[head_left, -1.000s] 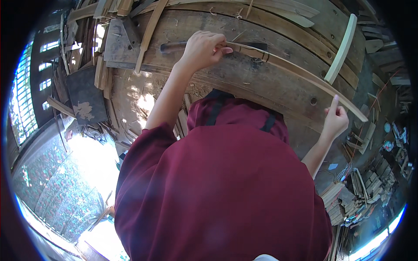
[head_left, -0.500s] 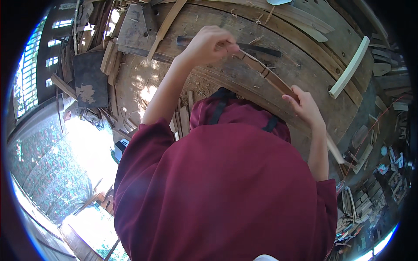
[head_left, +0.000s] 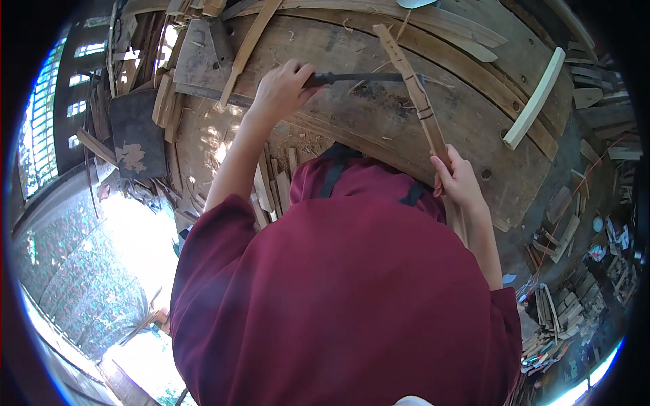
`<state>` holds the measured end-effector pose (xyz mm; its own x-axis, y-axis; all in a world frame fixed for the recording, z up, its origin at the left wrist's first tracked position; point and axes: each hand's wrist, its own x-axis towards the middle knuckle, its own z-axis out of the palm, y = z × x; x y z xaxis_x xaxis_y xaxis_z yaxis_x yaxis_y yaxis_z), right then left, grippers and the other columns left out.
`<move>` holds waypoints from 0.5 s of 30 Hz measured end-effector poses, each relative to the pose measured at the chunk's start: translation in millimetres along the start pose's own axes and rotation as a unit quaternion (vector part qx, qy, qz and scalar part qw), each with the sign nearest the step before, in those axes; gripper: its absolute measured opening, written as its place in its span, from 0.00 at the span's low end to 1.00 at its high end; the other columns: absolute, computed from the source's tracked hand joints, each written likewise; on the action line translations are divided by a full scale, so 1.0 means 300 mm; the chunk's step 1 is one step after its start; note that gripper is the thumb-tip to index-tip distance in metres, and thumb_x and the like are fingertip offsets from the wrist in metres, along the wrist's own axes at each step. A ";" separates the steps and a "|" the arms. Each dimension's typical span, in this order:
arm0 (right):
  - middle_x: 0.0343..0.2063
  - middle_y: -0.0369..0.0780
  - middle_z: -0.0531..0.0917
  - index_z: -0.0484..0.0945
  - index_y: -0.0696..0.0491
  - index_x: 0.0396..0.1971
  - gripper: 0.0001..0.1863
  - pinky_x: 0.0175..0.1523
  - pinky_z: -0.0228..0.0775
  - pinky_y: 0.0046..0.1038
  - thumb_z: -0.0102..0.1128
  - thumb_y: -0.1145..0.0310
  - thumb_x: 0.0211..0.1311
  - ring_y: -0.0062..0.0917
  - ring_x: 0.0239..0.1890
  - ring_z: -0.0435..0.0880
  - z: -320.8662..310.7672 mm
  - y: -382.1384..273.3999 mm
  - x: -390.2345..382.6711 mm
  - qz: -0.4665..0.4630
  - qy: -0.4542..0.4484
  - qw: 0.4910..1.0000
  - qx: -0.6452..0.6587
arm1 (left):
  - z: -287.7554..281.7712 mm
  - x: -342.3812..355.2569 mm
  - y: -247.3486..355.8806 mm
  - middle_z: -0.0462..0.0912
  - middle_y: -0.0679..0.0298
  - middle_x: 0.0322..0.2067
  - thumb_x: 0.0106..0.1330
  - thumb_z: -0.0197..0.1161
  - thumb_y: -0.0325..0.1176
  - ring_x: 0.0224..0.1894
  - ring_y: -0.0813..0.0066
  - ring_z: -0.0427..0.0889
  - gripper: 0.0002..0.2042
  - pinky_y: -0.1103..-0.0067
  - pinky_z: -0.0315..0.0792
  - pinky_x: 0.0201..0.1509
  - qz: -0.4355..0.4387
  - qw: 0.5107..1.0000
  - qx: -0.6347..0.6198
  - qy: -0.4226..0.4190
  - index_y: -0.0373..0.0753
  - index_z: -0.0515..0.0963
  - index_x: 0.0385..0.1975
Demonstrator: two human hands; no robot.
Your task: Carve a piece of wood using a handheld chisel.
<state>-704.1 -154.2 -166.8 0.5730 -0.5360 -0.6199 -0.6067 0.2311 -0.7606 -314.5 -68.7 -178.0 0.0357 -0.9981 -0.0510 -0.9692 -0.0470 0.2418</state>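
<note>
My left hand [head_left: 283, 89] is closed around the handle end of a long, slim dark tool [head_left: 365, 78], which looks like a file. The tool extends to the right, low over the workbench, and its far end passes behind a wooden strip. In my right hand [head_left: 460, 179] is that strip [head_left: 414, 84], a long, narrow, light-brown piece with dark marks across it and an uneven upper end. It slants up and to the left over the bench, while its lower part runs down past my right wrist. The thumb and fingers of my right hand wrap round it.
The wooden workbench [head_left: 338, 47] has shavings on it. A pale curved wood piece [head_left: 535, 98] lies at its right, and long boards [head_left: 433, 44] along the far side. Wood offcuts [head_left: 565, 311] are heaped at the lower right. A dark panel [head_left: 139, 132] stands at the left.
My left hand has left the wooden strip, moved left and taken hold of the dark tool on the bench. The strip has swung to a steeper slant in my right hand, which has moved slightly down.
</note>
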 end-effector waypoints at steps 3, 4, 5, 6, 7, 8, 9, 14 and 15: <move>0.23 0.39 0.80 0.67 0.55 0.53 0.15 0.18 0.64 0.20 0.49 0.64 0.74 0.19 0.12 0.74 0.018 -0.036 0.028 -0.002 -0.011 0.999 0.043 | -0.028 -0.114 0.080 0.80 0.49 0.34 0.65 0.61 0.48 0.34 0.45 0.81 0.18 0.58 0.73 0.35 -0.084 0.995 -0.019 -0.046 0.40 0.70 0.43; 0.25 0.38 0.80 0.64 0.56 0.55 0.16 0.19 0.65 0.18 0.48 0.66 0.73 0.17 0.14 0.75 0.026 -0.064 0.042 -0.025 -0.010 0.995 0.097 | -0.034 -0.155 0.106 0.80 0.46 0.30 0.67 0.60 0.47 0.32 0.43 0.80 0.18 0.57 0.72 0.33 -0.130 0.987 -0.045 -0.082 0.38 0.69 0.42; 0.27 0.37 0.81 0.61 0.56 0.58 0.18 0.20 0.65 0.17 0.47 0.68 0.73 0.16 0.16 0.76 0.032 -0.084 0.062 -0.049 -0.010 0.987 0.152 | -0.050 -0.197 0.141 0.79 0.45 0.27 0.67 0.59 0.46 0.33 0.42 0.80 0.17 0.57 0.72 0.33 -0.155 0.982 -0.082 -0.076 0.37 0.68 0.41; 0.27 0.37 0.81 0.61 0.56 0.58 0.18 0.20 0.65 0.17 0.47 0.68 0.73 0.16 0.16 0.76 0.039 -0.079 0.094 -0.048 -0.009 0.987 0.153 | -0.061 -0.229 0.174 0.78 0.44 0.25 0.68 0.59 0.46 0.33 0.41 0.79 0.17 0.57 0.71 0.34 -0.176 0.974 -0.121 -0.071 0.36 0.67 0.40; 0.29 0.36 0.79 0.60 0.55 0.60 0.19 0.20 0.63 0.15 0.47 0.69 0.73 0.13 0.19 0.74 0.049 -0.065 0.141 -0.079 -0.023 0.971 0.225 | -0.071 -0.251 0.198 0.78 0.43 0.26 0.68 0.60 0.43 0.33 0.39 0.78 0.17 0.57 0.70 0.33 -0.182 0.966 -0.174 -0.063 0.35 0.65 0.38; 0.31 0.34 0.76 0.59 0.54 0.63 0.21 0.20 0.61 0.14 0.46 0.71 0.72 0.11 0.21 0.72 0.059 -0.062 0.175 -0.110 -0.038 0.949 0.294 | -0.081 -0.271 0.222 0.78 0.43 0.26 0.68 0.60 0.43 0.33 0.39 0.78 0.17 0.57 0.70 0.33 -0.185 0.965 -0.175 -0.063 0.35 0.65 0.38; 0.30 0.32 0.72 0.57 0.52 0.66 0.25 0.21 0.57 0.13 0.48 0.69 0.72 0.09 0.24 0.68 0.074 -0.088 0.194 -0.103 -0.046 0.947 0.302 | -0.088 -0.289 0.248 0.78 0.42 0.26 0.67 0.60 0.41 0.33 0.39 0.78 0.17 0.57 0.70 0.33 -0.200 0.959 -0.197 -0.050 0.34 0.64 0.37; 0.28 0.30 0.71 0.58 0.42 0.71 0.30 0.19 0.52 0.13 0.54 0.62 0.72 0.08 0.19 0.63 0.167 -0.156 0.275 -0.040 -0.077 0.946 0.314 | -0.102 -0.331 0.351 0.78 0.41 0.26 0.68 0.60 0.37 0.32 0.37 0.78 0.16 0.56 0.69 0.33 -0.254 0.938 -0.237 -0.006 0.32 0.62 0.36; 0.26 0.29 0.70 0.60 0.40 0.70 0.30 0.19 0.52 0.13 0.56 0.60 0.71 0.08 0.17 0.63 0.179 -0.160 0.283 -0.025 -0.079 0.949 0.303 | -0.103 -0.336 0.365 0.78 0.41 0.26 0.68 0.59 0.37 0.31 0.37 0.78 0.16 0.56 0.70 0.33 -0.258 0.936 -0.238 -0.004 0.32 0.62 0.37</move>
<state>-596.7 -167.1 -193.5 0.6976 -0.4405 -0.5651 -0.1758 0.6594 -0.7310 -416.8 25.4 -116.3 0.4655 -0.8372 -0.2870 -0.6054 -0.5378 0.5868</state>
